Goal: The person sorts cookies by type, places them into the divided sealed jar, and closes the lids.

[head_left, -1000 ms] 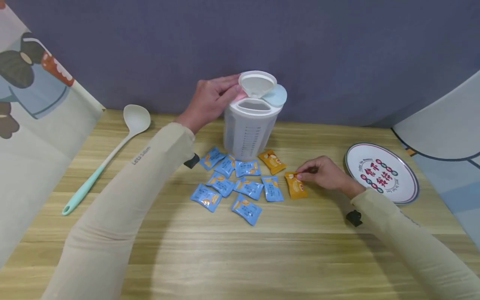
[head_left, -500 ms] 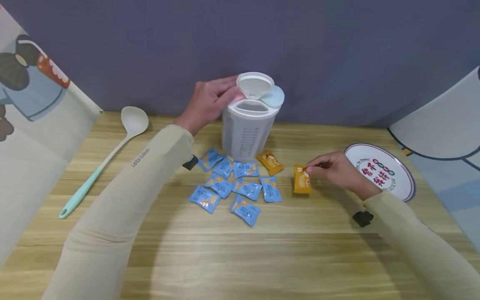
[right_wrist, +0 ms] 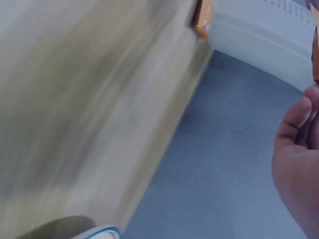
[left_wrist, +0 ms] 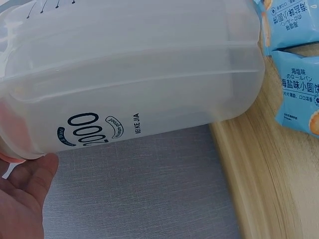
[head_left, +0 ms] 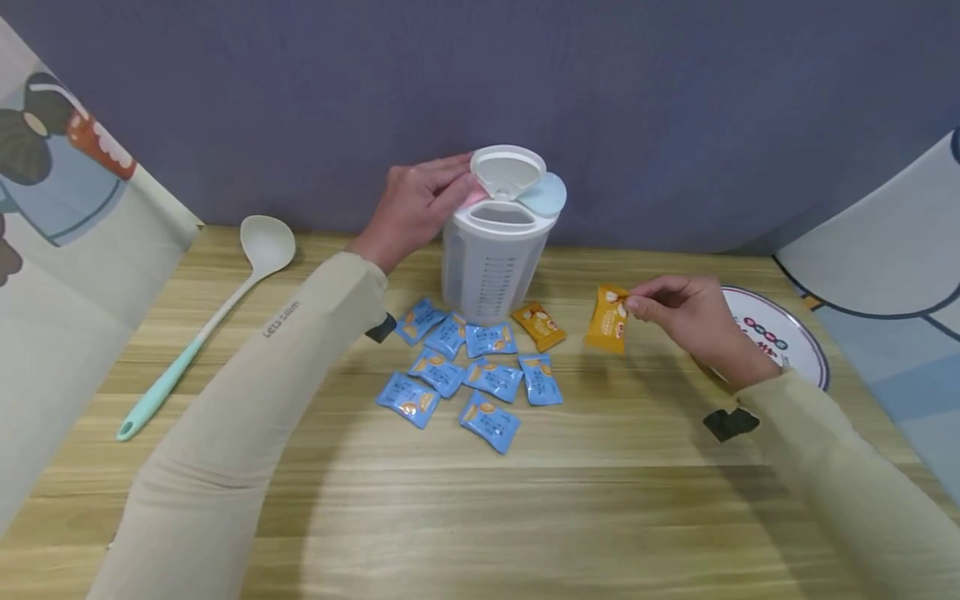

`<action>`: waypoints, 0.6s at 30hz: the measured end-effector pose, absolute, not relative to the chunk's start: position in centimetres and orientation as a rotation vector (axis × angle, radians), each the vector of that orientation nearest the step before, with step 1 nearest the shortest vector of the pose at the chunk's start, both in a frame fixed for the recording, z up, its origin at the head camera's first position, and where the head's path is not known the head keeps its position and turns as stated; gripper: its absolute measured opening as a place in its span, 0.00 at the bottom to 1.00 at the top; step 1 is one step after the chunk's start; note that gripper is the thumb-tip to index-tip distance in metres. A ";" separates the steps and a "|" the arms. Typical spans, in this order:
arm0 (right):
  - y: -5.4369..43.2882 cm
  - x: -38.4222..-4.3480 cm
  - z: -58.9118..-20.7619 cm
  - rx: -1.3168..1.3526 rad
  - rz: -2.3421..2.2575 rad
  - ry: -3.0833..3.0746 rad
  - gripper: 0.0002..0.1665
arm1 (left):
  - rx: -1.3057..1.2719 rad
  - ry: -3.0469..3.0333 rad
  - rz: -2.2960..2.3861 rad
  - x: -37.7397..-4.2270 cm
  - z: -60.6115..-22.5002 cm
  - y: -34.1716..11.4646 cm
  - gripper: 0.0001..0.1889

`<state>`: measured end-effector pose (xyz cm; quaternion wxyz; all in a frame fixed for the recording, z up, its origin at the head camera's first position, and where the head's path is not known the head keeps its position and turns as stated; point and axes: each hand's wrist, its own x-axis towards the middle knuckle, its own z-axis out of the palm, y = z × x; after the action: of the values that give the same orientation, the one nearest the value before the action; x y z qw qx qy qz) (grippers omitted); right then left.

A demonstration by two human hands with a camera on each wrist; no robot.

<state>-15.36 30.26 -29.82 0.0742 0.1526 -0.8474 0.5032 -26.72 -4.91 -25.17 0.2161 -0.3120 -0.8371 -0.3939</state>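
Note:
A translucent storage container (head_left: 487, 267) with measuring marks stands at the back of the table. Its white flap (head_left: 510, 171) is raised, baring an opening in the lid, with a pale blue part at the right and a pink one under my left hand (head_left: 420, 200). That hand holds the container at the lid's left edge. Between thumb and fingertips, my right hand (head_left: 693, 321) pinches an orange snack packet (head_left: 609, 321) by its upper edge, raised above the table. Another orange packet (head_left: 538, 327) lies at the container's foot, beside several blue snack packets (head_left: 491, 379).
A ladle (head_left: 198, 342) with a mint handle lies at the left. At the right, a round white plate (head_left: 810, 354) with red lettering is partly hidden by my right hand. A dark grey panel (head_left: 675, 125) rises behind the table's back edge.
My right hand has lifted the orange packet off the table, moving right and then up with it. My left hand stays at the container's lid.

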 end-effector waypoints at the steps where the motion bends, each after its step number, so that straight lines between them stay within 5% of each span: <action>1: 30.1 -15.5 -29.6 0.454 1.511 -2.526 0.07 | -0.862 -2.320 -1.092 -26.7 -25.2 -4.9 0.15; 18: 27.1 -17.2 -25.5 0.449 1.683 -2.168 0.09 | -0.848 -2.310 -1.090 -26.6 -25.3 -4.9 0.16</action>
<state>-17.15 27.11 -25.53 0.1794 0.1587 -0.7670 0.5953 -26.62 -4.91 -25.31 0.2231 -0.3070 -0.8368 -0.3947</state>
